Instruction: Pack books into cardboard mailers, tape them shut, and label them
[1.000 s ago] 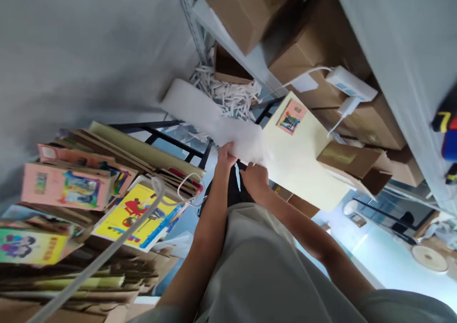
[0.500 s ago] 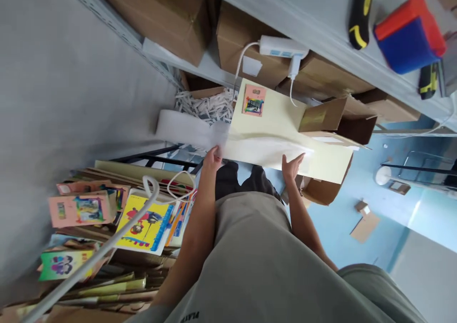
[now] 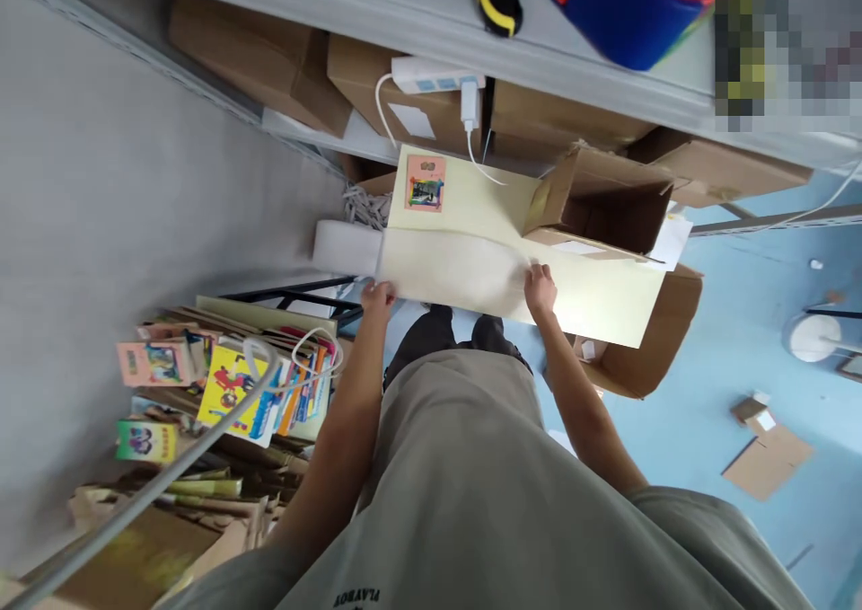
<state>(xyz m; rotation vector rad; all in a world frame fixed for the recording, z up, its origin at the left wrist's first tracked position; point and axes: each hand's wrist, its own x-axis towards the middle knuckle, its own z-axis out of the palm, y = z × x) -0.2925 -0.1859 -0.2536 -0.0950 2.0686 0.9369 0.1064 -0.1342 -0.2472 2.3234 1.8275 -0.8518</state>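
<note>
A roll of white, translucent packing wrap (image 3: 347,247) lies beyond the left end of a cream board (image 3: 599,300). A strip of the wrap (image 3: 458,260) is drawn out flat across the board. My left hand (image 3: 378,296) is closed at the strip's near edge, by the board's left end. Bent fingers of my right hand (image 3: 540,292) pinch the strip's free end near the middle of the board. On the board's far left corner lies a pink picture booklet (image 3: 425,184), apart from both hands. Right of it stands an open cardboard box (image 3: 599,201).
Boxes and a white power strip (image 3: 437,75) sit on the shelf behind the board. Above are a black-yellow cutter (image 3: 498,4) and a blue-red holder (image 3: 620,13). Books (image 3: 235,385) and flattened cardboard fill the left, crossed by a grey pole (image 3: 162,502). An open carton (image 3: 664,340) stands lower right.
My right hand has gone from spread fingers on the wrap to a pinch at its end. My left hand has shifted slightly left along the near edge. The camera view has turned.
</note>
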